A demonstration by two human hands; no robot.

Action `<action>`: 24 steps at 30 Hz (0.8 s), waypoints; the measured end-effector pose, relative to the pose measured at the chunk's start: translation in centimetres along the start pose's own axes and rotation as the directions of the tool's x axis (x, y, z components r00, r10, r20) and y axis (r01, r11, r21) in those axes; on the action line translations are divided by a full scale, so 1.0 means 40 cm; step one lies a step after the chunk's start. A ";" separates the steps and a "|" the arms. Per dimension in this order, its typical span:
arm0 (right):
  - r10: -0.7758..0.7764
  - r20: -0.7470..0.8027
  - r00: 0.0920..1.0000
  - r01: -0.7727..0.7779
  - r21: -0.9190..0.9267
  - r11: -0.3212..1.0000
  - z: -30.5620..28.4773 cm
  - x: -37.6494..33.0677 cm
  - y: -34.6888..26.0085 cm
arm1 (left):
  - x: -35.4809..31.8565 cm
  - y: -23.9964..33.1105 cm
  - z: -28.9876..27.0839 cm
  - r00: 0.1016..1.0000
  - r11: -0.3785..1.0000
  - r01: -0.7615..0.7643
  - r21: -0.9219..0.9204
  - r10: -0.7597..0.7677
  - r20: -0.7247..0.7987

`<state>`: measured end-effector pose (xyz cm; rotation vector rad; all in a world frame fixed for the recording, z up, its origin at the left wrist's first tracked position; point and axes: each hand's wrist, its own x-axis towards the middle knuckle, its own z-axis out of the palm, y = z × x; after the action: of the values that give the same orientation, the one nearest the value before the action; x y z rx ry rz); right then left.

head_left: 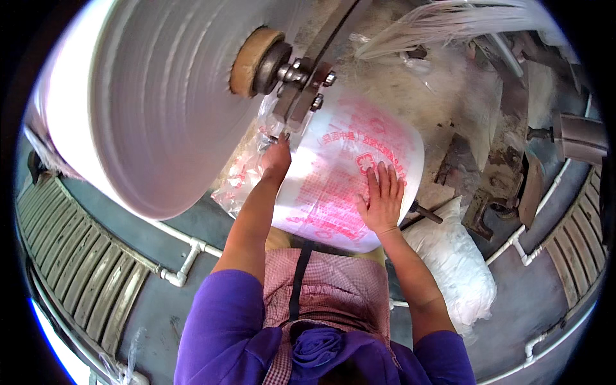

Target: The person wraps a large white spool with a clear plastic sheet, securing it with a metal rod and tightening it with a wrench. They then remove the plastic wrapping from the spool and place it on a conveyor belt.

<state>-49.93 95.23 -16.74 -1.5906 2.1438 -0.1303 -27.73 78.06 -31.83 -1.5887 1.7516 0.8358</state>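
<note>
Right hand [382, 199] — laid flat on the right part of a white roll [324, 170] printed in red, fingers extended and slightly spread, palm down; nothing is grasped by it. Left hand [276, 159] placed farther off, at the roll's far left, with fingers bent by the lower end of a metal bracket [298, 102]. The fingertips are partly hidden; whether anything is gripped there cannot be told.

The printed roll is set crosswise in front of the body, just beyond the lap, and is covered with red lettering and a red emblem. Along its left side, crumpled clear film [239, 183] with red marks is gathered in loose folds. By its right edge a dark rod [427, 213] is seen sticking out.

The far left is filled by a much larger white roll [173, 109], its end face marked with faint rings. A brown core ring [242, 63] is seated at its centre, next to the bracket, on which bolts are fitted.

A stuffed white bag [455, 266] is seen on the near right, beside the right forearm. At far right, pale stringy film [443, 29] is bunched above metal machine parts [581, 138].

Slatted wooden racks are seen at left [83, 263] and right [577, 240], with white pipes [186, 266] run alongside. Purple sleeves [221, 321] and a checked apron [346, 282] are worn — a black strap [299, 282] is hung down the apron's front.
</note>
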 end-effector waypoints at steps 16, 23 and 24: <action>0.039 -0.017 0.999 -0.038 0.022 0.999 -0.017 0.019 -0.004 | -0.008 -0.089 0.004 0.895 0.843 -0.369 0.392 0.436 -0.096; 0.087 -0.047 0.995 -0.086 0.014 0.996 -0.009 0.006 -0.015 | -0.008 -0.083 -0.025 0.885 0.849 -0.409 0.335 0.459 -0.083; 0.099 -0.045 0.994 -0.098 0.017 0.995 -0.007 0.001 -0.017 | -0.007 -0.082 -0.023 0.882 0.848 -0.413 0.333 0.464 -0.088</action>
<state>-49.47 94.91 -16.28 -1.4841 2.2466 -0.1521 -24.47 77.23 -31.20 -1.0885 2.2918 0.6012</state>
